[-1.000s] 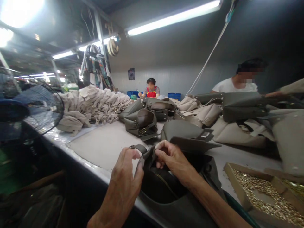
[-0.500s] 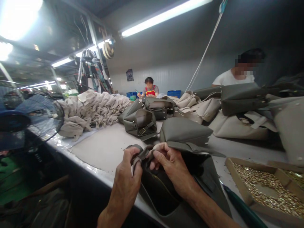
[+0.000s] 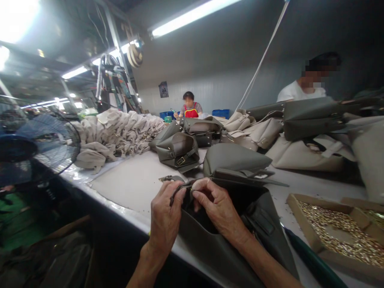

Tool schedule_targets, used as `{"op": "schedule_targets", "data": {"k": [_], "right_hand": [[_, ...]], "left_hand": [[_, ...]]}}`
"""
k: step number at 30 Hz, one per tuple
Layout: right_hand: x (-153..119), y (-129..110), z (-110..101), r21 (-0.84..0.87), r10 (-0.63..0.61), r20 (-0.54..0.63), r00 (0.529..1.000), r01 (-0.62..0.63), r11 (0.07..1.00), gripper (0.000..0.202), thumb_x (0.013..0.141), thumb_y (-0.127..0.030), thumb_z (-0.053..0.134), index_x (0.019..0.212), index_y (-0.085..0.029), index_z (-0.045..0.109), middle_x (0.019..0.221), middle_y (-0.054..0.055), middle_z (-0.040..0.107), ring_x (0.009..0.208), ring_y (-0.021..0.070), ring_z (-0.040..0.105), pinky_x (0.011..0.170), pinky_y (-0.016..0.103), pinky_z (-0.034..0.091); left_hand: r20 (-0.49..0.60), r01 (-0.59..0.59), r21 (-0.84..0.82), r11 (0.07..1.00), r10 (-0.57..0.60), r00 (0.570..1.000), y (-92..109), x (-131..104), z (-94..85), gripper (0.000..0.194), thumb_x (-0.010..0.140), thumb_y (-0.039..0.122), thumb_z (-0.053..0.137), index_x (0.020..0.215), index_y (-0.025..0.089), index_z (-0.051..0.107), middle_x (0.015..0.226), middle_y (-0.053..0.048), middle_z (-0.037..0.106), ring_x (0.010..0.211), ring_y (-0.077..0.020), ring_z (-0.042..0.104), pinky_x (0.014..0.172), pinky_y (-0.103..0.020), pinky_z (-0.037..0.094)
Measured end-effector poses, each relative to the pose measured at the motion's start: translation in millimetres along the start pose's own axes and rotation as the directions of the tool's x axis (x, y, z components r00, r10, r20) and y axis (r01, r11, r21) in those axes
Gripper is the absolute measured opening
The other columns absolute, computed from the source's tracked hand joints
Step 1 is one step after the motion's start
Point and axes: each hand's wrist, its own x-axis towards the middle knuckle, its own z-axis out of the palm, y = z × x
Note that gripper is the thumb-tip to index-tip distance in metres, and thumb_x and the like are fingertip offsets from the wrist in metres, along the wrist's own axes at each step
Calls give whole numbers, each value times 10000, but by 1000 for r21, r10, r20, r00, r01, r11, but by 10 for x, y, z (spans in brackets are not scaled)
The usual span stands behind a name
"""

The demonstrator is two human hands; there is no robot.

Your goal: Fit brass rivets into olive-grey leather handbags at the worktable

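A dark grey-green leather bag lies in front of me at the table's near edge, its mouth gaping and dark inside. My left hand pinches the bag's edge at its left corner, where a strap with a metal piece sticks out beyond the fingers. Close beside it, my right hand is closed on the rim of the same bag, thumb against forefinger. A tiny brass-coloured spot shows at the right fingertips; what it is cannot be made out.
Dark bags and beige bags lie beyond. Cardboard trays of small gold fittings stand at right. A beige heap and a fan are at left. Two people sit behind the table.
My left hand has turned and shifted its grip along the bag's edge. The bag's front panel now rises over the opening, and the yellow zip inside is hidden. The view has shifted slightly.
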Motion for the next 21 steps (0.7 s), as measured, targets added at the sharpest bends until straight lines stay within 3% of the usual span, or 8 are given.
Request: {"op": "schedule_targets", "data": {"k": [3, 8, 13, 21], "right_hand": [[-22, 69, 16, -85, -14, -19, 1000, 12, 996, 65, 855, -197, 533, 793, -190, 550, 699, -22, 523, 588, 106, 516, 629, 245, 417], [-20, 130, 38, -287, -154, -67, 986, 129, 949, 79, 826, -187, 580, 749, -193, 593, 771, 6, 530, 741, 143, 507, 691, 252, 386], [-17, 140, 59, -288, -162, -63, 985, 138, 948, 73, 812, -174, 609, 741, -192, 605, 727, -3, 534, 693, 138, 490, 663, 248, 372], [-6, 130, 58, -307, -159, -68, 985, 131, 943, 100, 795, -171, 626, 705, -192, 590, 691, -12, 529, 660, 134, 492, 641, 241, 371]], "left_hand": [[8, 15, -24, 1000, -15, 1000, -6, 7, 19, 168, 908, 258, 499, 939, 166, 636, 910, -20, 616, 869, -127, 580, 821, -213, 439], [14, 96, -116, 989, -95, 995, -24, 40, 33, 185, 895, 289, 514, 914, 167, 652, 914, -26, 647, 874, -143, 593, 840, -233, 450], [98, 229, -219, 948, -213, 972, -81, 46, 5, 224, 874, 349, 538, 912, 170, 668, 902, -23, 666, 873, -157, 593, 816, -242, 456], [158, 254, -350, 901, -210, 965, -164, 46, 19, 230, 866, 350, 550, 908, 164, 679, 898, -26, 651, 874, -156, 590, 806, -240, 447]]}}
